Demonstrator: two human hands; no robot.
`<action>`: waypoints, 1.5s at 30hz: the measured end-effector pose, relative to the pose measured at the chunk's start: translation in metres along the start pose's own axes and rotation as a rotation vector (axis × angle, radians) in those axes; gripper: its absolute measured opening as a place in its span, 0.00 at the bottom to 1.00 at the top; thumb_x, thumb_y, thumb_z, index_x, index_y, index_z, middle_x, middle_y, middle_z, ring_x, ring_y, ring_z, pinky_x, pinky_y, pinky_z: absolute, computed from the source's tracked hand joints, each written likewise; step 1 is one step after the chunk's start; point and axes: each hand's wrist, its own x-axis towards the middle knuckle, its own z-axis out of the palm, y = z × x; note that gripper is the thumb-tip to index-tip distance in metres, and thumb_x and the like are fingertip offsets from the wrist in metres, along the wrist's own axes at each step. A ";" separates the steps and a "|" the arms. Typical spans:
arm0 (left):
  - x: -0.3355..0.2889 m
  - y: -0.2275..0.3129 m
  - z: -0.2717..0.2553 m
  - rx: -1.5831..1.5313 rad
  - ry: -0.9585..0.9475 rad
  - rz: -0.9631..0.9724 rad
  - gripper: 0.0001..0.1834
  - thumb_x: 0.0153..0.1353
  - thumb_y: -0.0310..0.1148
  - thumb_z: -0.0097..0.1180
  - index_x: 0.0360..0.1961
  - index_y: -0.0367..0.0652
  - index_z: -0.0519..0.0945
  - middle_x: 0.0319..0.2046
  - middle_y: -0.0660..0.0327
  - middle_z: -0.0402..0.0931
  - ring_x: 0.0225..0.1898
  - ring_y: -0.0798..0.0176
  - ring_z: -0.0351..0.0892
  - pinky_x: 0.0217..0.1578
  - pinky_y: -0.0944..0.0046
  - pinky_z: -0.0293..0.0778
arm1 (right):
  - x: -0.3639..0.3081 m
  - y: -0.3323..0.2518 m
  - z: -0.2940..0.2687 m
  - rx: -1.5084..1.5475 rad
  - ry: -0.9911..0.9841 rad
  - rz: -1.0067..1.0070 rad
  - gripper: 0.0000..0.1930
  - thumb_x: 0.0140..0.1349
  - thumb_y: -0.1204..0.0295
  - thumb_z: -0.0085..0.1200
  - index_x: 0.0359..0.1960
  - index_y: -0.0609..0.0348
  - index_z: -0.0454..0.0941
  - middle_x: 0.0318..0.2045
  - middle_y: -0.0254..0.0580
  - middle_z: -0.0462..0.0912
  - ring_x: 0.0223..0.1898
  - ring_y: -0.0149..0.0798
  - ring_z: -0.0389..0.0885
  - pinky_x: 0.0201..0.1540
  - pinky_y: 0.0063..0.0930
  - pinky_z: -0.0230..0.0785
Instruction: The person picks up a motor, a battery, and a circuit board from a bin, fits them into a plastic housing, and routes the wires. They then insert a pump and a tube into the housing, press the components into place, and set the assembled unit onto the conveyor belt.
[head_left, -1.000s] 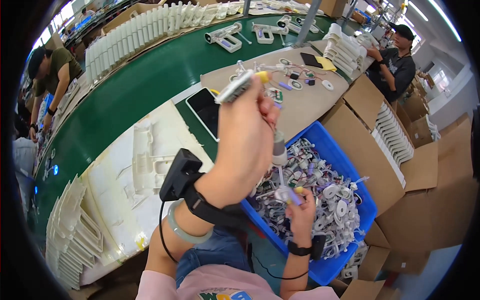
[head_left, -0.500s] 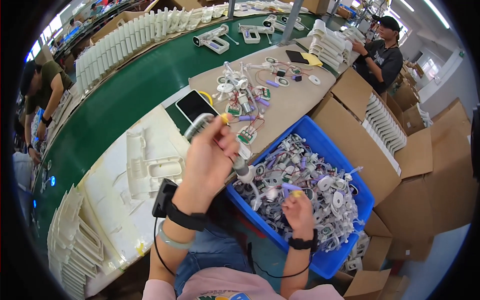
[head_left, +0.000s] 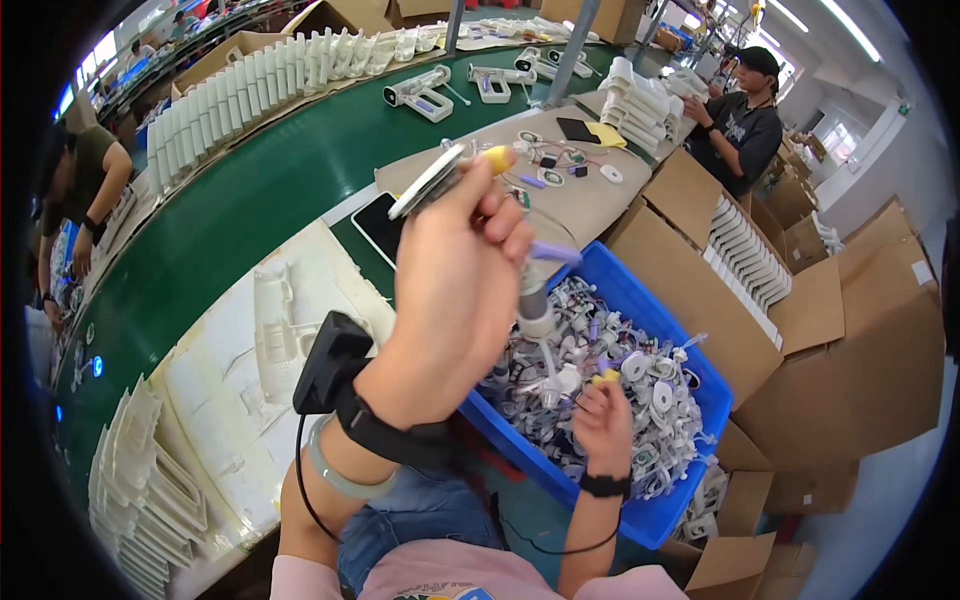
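Observation:
My left hand point(head_left: 460, 285) is raised in the middle, closed on a white oval cover point(head_left: 428, 182) held edge-up between thumb and fingers. Below its fingers hang a grey cylindrical motor point(head_left: 534, 308) with a white end and a purple cylindrical battery point(head_left: 555, 252); the hand hides how they join the cover. Yellow finger cots show at the fingertips. Over the blue bin point(head_left: 700, 385) my right hand point(head_left: 603, 425) has its fingers curled together, yellow tips touching. Whatever it pinches is too small to make out against the heap of white parts point(head_left: 640, 400).
A phone point(head_left: 377, 225) lies on the bench beside wired assemblies point(head_left: 560, 155). White housing halves point(head_left: 275, 320) rest on a pale board at left, with stacked shells point(head_left: 140, 490) nearer. Cardboard boxes point(head_left: 690, 270) stand at right. A co-worker point(head_left: 745, 125) handles white shells; another person point(head_left: 85, 190) works at far left.
My left hand has risen and come closer with the cover, motor and battery, and the cover has turned edge-on. My right hand stays over the bin, shifted slightly.

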 end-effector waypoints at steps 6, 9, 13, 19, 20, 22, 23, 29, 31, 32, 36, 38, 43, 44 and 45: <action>-0.004 -0.021 0.037 0.040 -0.026 0.251 0.09 0.69 0.30 0.49 0.42 0.33 0.74 0.26 0.67 0.61 0.25 0.72 0.57 0.28 0.69 0.58 | -0.020 0.045 0.026 -0.169 -0.047 -0.187 0.11 0.69 0.67 0.45 0.34 0.63 0.74 0.26 0.41 0.76 0.30 0.38 0.75 0.39 0.30 0.71; 0.029 -0.068 -0.036 0.271 0.236 0.271 0.07 0.69 0.29 0.49 0.38 0.36 0.76 0.23 0.67 0.62 0.23 0.71 0.58 0.25 0.69 0.58 | 0.046 0.092 -0.029 -0.463 0.036 -0.185 0.13 0.68 0.66 0.45 0.38 0.66 0.74 0.42 0.56 0.82 0.49 0.51 0.79 0.60 0.41 0.66; 0.040 -0.045 -0.065 0.257 0.261 0.389 0.07 0.69 0.31 0.50 0.38 0.38 0.74 0.20 0.70 0.61 0.20 0.75 0.58 0.21 0.71 0.56 | 0.038 0.051 -0.049 -0.076 0.109 -0.094 0.14 0.68 0.62 0.45 0.35 0.63 0.72 0.49 0.60 0.79 0.53 0.54 0.77 0.59 0.48 0.70; 0.034 -0.006 -0.004 0.045 0.136 0.385 0.09 0.70 0.30 0.47 0.43 0.34 0.73 0.24 0.68 0.60 0.24 0.72 0.56 0.26 0.70 0.57 | 0.006 0.036 -0.003 0.105 -0.065 -0.350 0.16 0.68 0.58 0.46 0.34 0.59 0.75 0.40 0.45 0.82 0.47 0.43 0.79 0.56 0.46 0.70; 0.032 -0.017 -0.004 0.081 0.151 0.349 0.10 0.70 0.31 0.47 0.43 0.33 0.73 0.23 0.68 0.60 0.24 0.72 0.56 0.25 0.70 0.57 | 0.011 0.055 0.013 0.079 -0.083 -0.194 0.15 0.68 0.59 0.48 0.34 0.59 0.75 0.38 0.42 0.82 0.46 0.42 0.79 0.54 0.45 0.70; 0.034 -0.043 -0.006 0.159 0.195 0.323 0.11 0.70 0.31 0.48 0.43 0.33 0.74 0.22 0.68 0.59 0.23 0.72 0.57 0.26 0.70 0.58 | 0.024 0.087 0.021 0.162 -0.247 0.097 0.15 0.68 0.60 0.47 0.37 0.60 0.76 0.38 0.47 0.82 0.46 0.48 0.79 0.55 0.47 0.69; 0.036 -0.049 -0.011 0.161 0.191 0.321 0.11 0.70 0.31 0.48 0.43 0.33 0.74 0.22 0.68 0.59 0.23 0.72 0.57 0.26 0.70 0.58 | 0.029 0.097 0.015 0.273 -0.397 0.247 0.15 0.68 0.61 0.45 0.41 0.62 0.76 0.41 0.55 0.82 0.47 0.54 0.80 0.58 0.50 0.69; 0.048 -0.028 -0.055 0.281 0.361 0.363 0.10 0.69 0.31 0.48 0.42 0.34 0.76 0.20 0.69 0.61 0.20 0.74 0.59 0.21 0.72 0.56 | 0.029 0.029 -0.038 0.198 0.130 -0.156 0.11 0.62 0.66 0.52 0.29 0.62 0.74 0.38 0.54 0.81 0.49 0.52 0.79 0.61 0.49 0.68; 0.055 -0.016 -0.066 0.224 0.372 0.416 0.10 0.70 0.31 0.48 0.42 0.32 0.75 0.20 0.68 0.61 0.21 0.74 0.59 0.22 0.72 0.58 | 0.015 0.000 -0.050 0.302 0.166 -0.397 0.11 0.63 0.67 0.53 0.29 0.63 0.74 0.35 0.49 0.81 0.45 0.48 0.81 0.57 0.48 0.72; 0.058 -0.010 -0.070 0.201 0.367 0.421 0.10 0.70 0.30 0.48 0.42 0.32 0.75 0.20 0.68 0.62 0.22 0.73 0.59 0.23 0.72 0.58 | 0.009 -0.016 -0.061 0.352 0.187 -0.451 0.13 0.64 0.64 0.51 0.29 0.64 0.74 0.36 0.49 0.82 0.45 0.47 0.81 0.55 0.46 0.72; 0.056 0.025 -0.074 0.116 0.296 0.289 0.10 0.69 0.28 0.47 0.43 0.31 0.74 0.23 0.67 0.61 0.24 0.72 0.58 0.26 0.71 0.58 | -0.019 -0.057 -0.065 0.285 0.109 -0.501 0.18 0.66 0.60 0.49 0.36 0.68 0.76 0.39 0.51 0.83 0.44 0.45 0.81 0.48 0.39 0.74; 0.044 0.036 -0.040 0.106 0.243 0.154 0.10 0.69 0.28 0.46 0.46 0.31 0.73 0.24 0.67 0.60 0.24 0.72 0.57 0.26 0.71 0.58 | -0.033 -0.072 -0.059 0.223 0.272 -0.526 0.20 0.66 0.58 0.48 0.39 0.68 0.77 0.39 0.52 0.83 0.43 0.44 0.81 0.44 0.36 0.75; 0.017 0.057 0.046 0.213 -0.134 -0.082 0.14 0.72 0.29 0.43 0.52 0.29 0.69 0.27 0.67 0.59 0.25 0.74 0.57 0.26 0.72 0.57 | -0.047 -0.072 -0.083 -1.493 0.683 -0.266 0.12 0.63 0.68 0.55 0.44 0.63 0.75 0.37 0.43 0.81 0.32 0.31 0.81 0.27 0.21 0.72; 0.014 0.058 0.053 0.269 -0.170 -0.098 0.14 0.73 0.29 0.41 0.53 0.29 0.68 0.27 0.67 0.59 0.25 0.74 0.57 0.26 0.72 0.57 | -0.046 -0.065 -0.076 -1.532 0.688 -0.545 0.11 0.61 0.74 0.57 0.44 0.63 0.75 0.35 0.38 0.79 0.28 0.26 0.78 0.24 0.16 0.70; 0.011 0.059 0.058 0.322 -0.206 -0.118 0.15 0.74 0.30 0.39 0.53 0.29 0.68 0.27 0.67 0.59 0.24 0.74 0.56 0.25 0.72 0.56 | -0.044 -0.054 -0.068 -1.360 0.616 -0.673 0.11 0.61 0.74 0.57 0.43 0.63 0.75 0.35 0.38 0.79 0.30 0.27 0.78 0.27 0.16 0.71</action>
